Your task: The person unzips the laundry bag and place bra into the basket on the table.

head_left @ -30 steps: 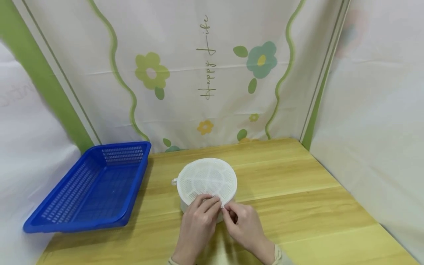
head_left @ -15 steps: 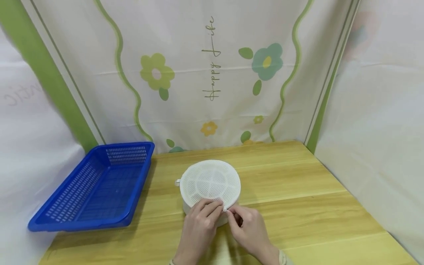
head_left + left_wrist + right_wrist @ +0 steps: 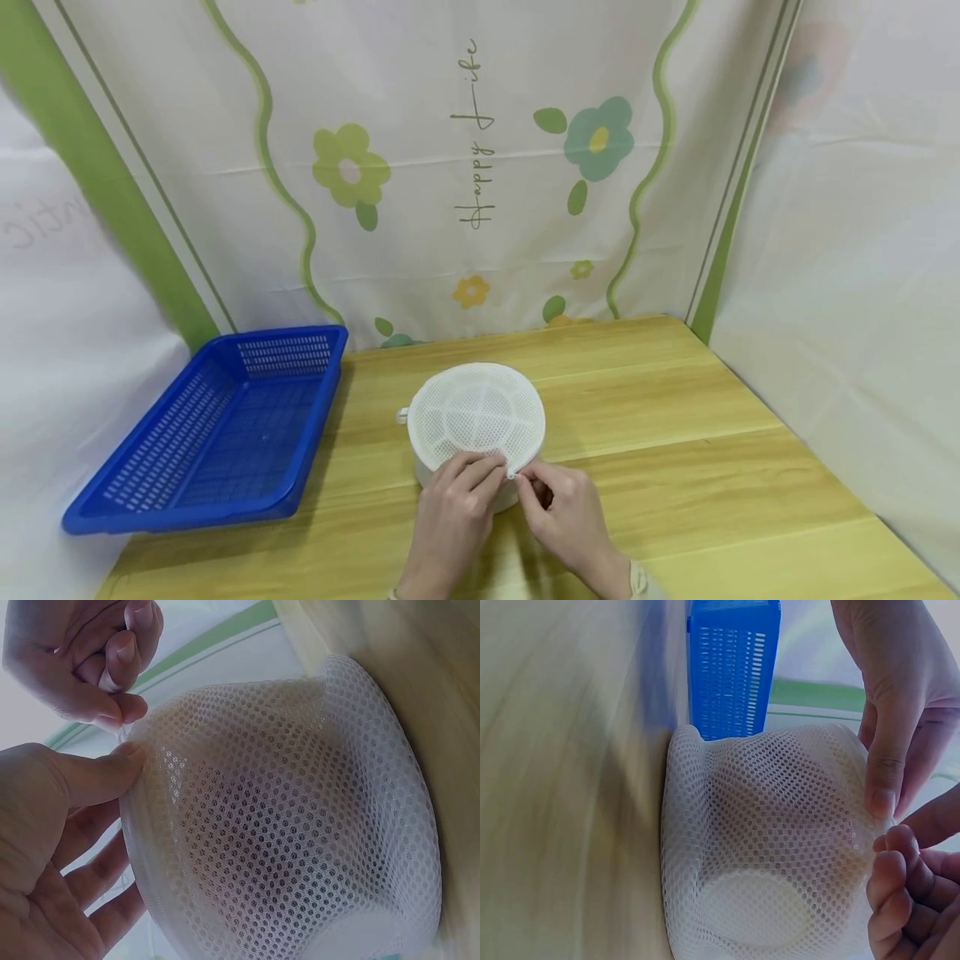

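A round white mesh laundry bag point(image 3: 476, 408) stands upright on the wooden table, its flat mesh top facing up. My left hand point(image 3: 453, 517) holds its near rim, fingers on top and thumb against the side, as the left wrist view shows of the bag point(image 3: 277, 810). Just to the right, my right hand point(image 3: 566, 512) pinches the small zipper pull point(image 3: 512, 475) at the rim between thumb and forefinger; the fingertips mostly cover it. In the right wrist view, both hands meet at the edge of the bag, whose side bears a pale oval patch point(image 3: 754, 907).
A blue plastic basket point(image 3: 288, 350) with slotted walls stands at the left of the wooden table point(image 3: 675, 475). A small white loop point(image 3: 402, 414) sticks out from the bag's left side. Printed white curtains point(image 3: 420, 100) enclose the back and sides.
Both hands keep their hold at the bag's near rim. The whole head view shifts slightly; the bag and basket stay in place on the table.
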A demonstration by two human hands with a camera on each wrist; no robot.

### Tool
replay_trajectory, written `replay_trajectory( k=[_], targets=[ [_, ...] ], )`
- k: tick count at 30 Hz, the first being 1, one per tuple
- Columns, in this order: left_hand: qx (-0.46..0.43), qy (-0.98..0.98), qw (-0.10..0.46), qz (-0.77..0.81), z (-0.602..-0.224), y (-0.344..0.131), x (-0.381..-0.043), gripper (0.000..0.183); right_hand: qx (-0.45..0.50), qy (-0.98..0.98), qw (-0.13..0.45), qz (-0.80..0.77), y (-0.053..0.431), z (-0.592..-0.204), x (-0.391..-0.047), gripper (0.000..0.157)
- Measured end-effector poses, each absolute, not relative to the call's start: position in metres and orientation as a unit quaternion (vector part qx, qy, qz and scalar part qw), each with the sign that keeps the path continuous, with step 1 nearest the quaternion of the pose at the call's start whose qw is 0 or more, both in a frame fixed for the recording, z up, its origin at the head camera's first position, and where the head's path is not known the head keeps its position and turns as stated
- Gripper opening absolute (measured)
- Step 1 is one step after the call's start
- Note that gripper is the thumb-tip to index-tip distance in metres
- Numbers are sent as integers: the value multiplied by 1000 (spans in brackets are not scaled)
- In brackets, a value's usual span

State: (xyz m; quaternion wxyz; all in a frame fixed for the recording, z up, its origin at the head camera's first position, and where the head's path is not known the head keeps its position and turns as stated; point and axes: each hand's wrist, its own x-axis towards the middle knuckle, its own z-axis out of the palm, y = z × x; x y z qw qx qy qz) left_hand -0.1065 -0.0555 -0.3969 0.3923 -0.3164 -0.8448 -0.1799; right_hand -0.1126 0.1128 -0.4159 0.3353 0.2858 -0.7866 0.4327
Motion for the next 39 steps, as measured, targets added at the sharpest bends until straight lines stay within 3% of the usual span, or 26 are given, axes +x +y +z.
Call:
replay_trajectory(
  k=[29, 39],
  targets=[
    [-327, -827, 416, -191, -400, -53, -108, 20, 241, -778, 345, 467, 114, -422, -116, 21],
    [-310, -834, 406, -209, -400, -51, -107, 11, 298, -757, 344, 470, 114, -421, -116, 18]
  ],
)
